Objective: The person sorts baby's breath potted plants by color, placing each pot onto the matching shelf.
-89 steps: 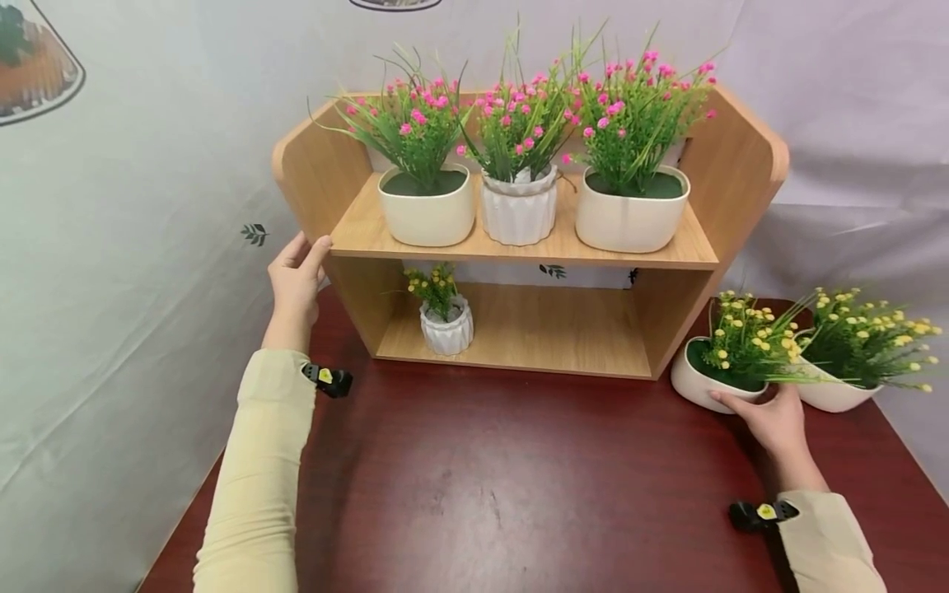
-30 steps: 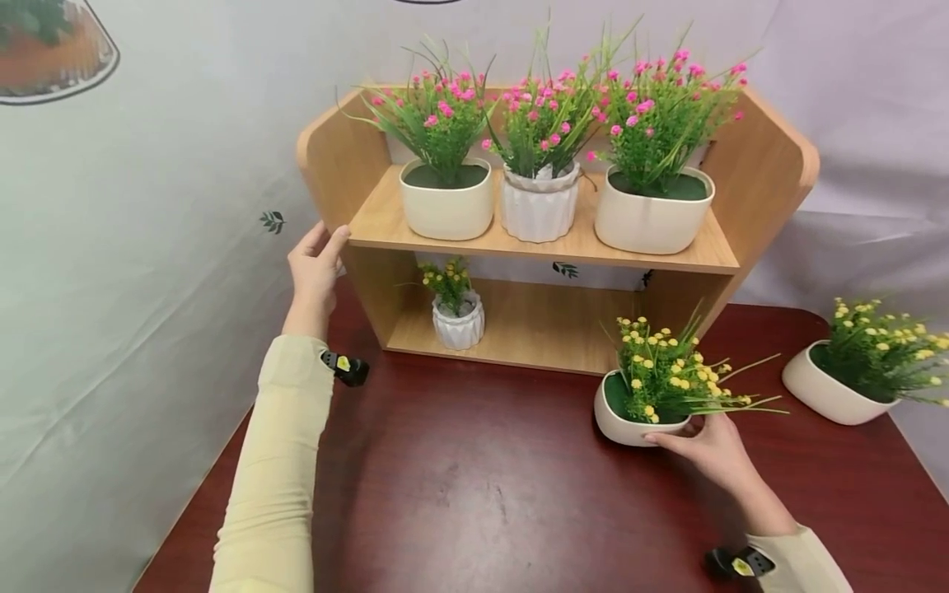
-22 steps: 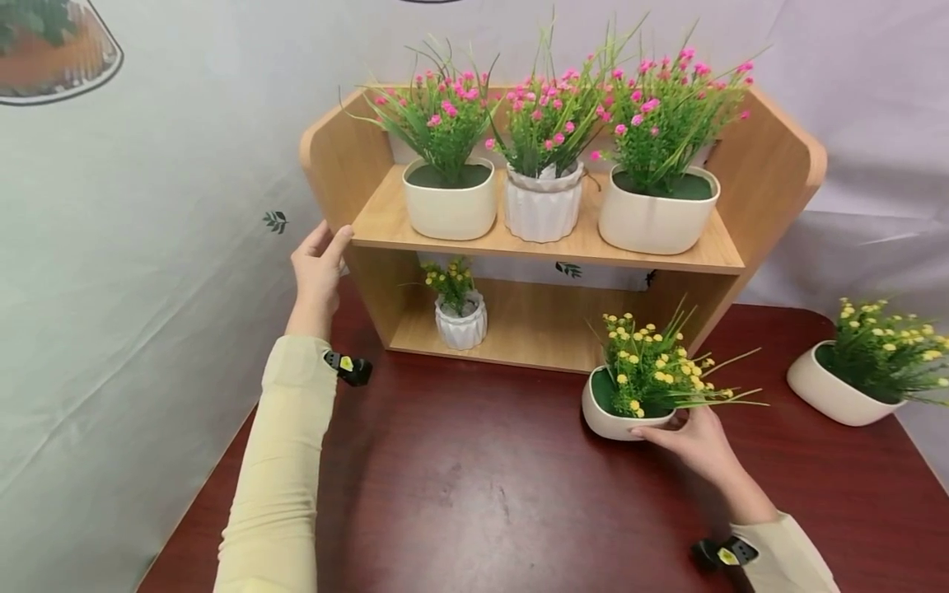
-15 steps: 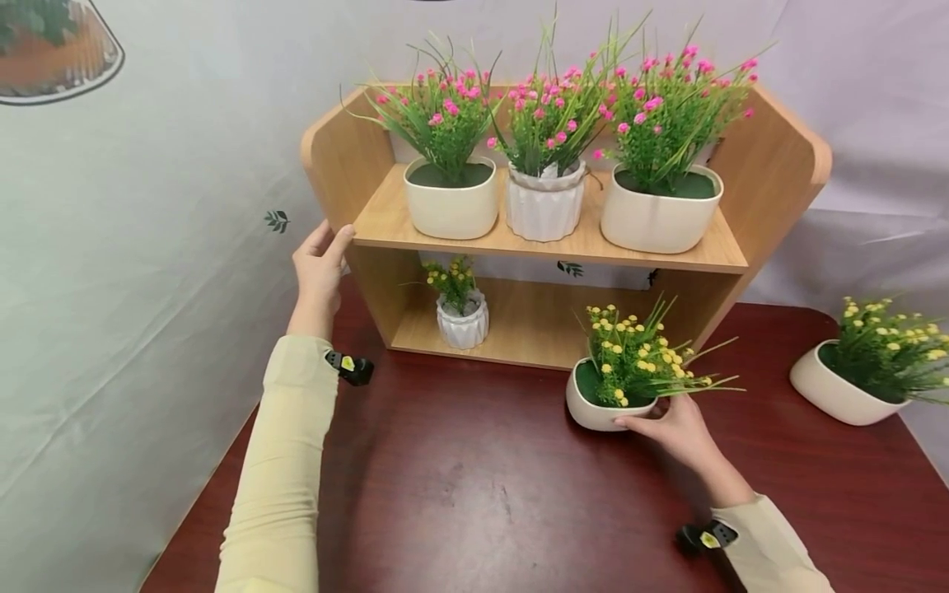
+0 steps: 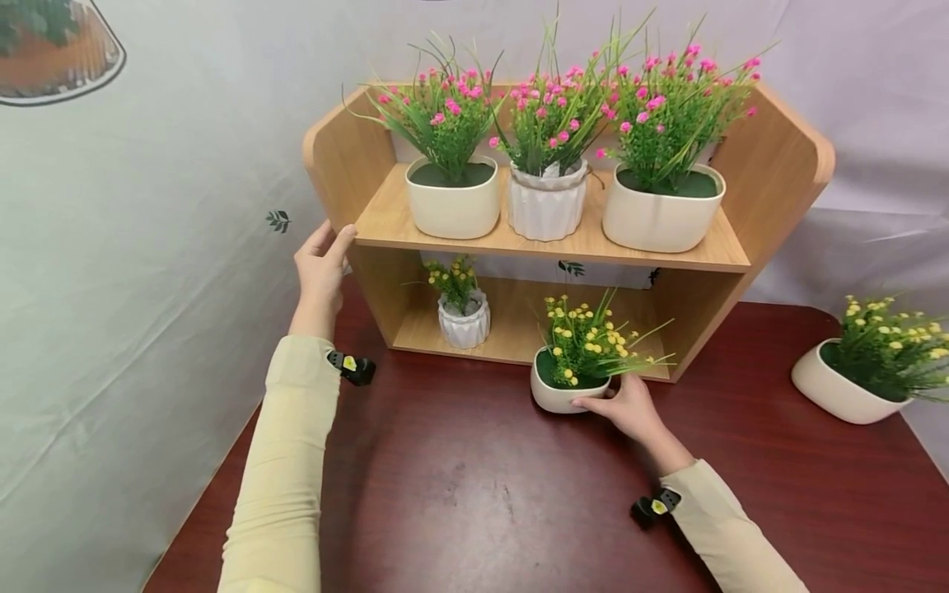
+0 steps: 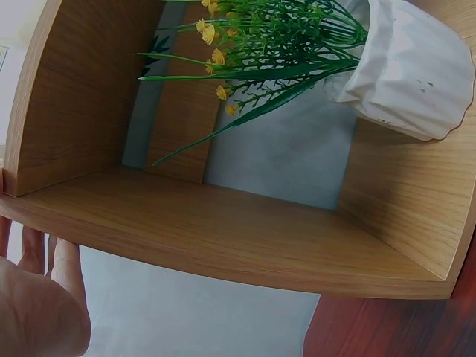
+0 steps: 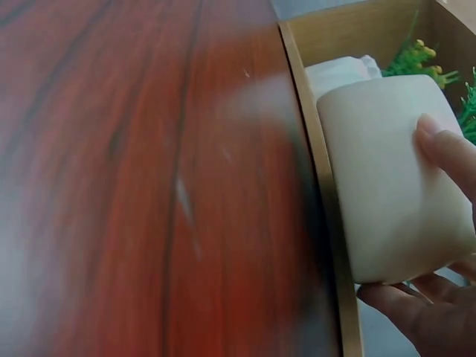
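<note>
My right hand point(image 5: 630, 409) grips a cream oval flowerpot point(image 5: 556, 399) of yellow flowers point(image 5: 589, 338), thumb on its front wall and fingers at its end. The pot overlaps the lower shelf's front edge in the head view. From the right wrist, the pot point(image 7: 387, 178) is tilted in that view, close to the shelf's rim. My left hand point(image 5: 319, 276) holds the left side panel of the wooden shelf point(image 5: 541, 254), thumb at the front edge. Its fingers point(image 6: 67, 268) lie along the panel's outer side. A small fluted white pot point(image 5: 465, 327) with yellow flowers stands at the lower shelf's left.
On the upper shelf stand pink-flowered plants in a left oval pot point(image 5: 454, 206), a fluted white pot point(image 5: 547, 206) and a right oval pot point(image 5: 662, 218). Another oval pot point(image 5: 841, 391) with yellow flowers sits at the right of the dark red table point(image 5: 474, 494).
My right hand has carried the oval pot of yellow flowers leftward from beside the other oval pot to the front of the lower shelf. My left hand stays on the side panel.
</note>
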The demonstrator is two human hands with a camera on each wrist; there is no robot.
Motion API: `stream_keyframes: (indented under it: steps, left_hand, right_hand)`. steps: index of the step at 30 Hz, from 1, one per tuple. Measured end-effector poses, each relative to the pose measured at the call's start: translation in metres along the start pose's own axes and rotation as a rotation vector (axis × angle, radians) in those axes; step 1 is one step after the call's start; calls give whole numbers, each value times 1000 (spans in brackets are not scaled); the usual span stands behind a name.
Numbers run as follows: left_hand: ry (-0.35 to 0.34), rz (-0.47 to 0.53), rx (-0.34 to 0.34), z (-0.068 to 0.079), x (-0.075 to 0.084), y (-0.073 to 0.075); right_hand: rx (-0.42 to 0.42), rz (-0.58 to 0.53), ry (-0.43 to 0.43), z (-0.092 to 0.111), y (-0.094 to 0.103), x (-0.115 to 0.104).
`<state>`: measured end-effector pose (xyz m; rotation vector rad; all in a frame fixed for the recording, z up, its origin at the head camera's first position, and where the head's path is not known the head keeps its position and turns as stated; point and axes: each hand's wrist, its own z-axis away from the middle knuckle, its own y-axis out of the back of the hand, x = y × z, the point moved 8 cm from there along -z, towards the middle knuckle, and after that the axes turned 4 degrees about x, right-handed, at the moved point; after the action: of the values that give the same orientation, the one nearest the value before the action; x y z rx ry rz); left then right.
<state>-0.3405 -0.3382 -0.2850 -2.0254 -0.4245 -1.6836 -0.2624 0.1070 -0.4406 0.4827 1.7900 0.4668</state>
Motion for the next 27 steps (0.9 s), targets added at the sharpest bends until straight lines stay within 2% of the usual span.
stream_keyframes:
  steps: [10, 16, 21, 27]
  left_hand:
    - [17, 21, -3, 2, 1, -1]
    - [24, 10, -2, 3, 0, -1]
    - [28, 6, 4, 2, 0, 0]
    - [25, 32, 1, 0, -1, 0]
  right_hand:
    - [52, -47, -59, -14, -20, -7]
    - [97, -207, -139, -22, -31, -5]
    - [122, -307, -108, -28, -38, -9]
    - [111, -271, -91, -32, -44, -11]
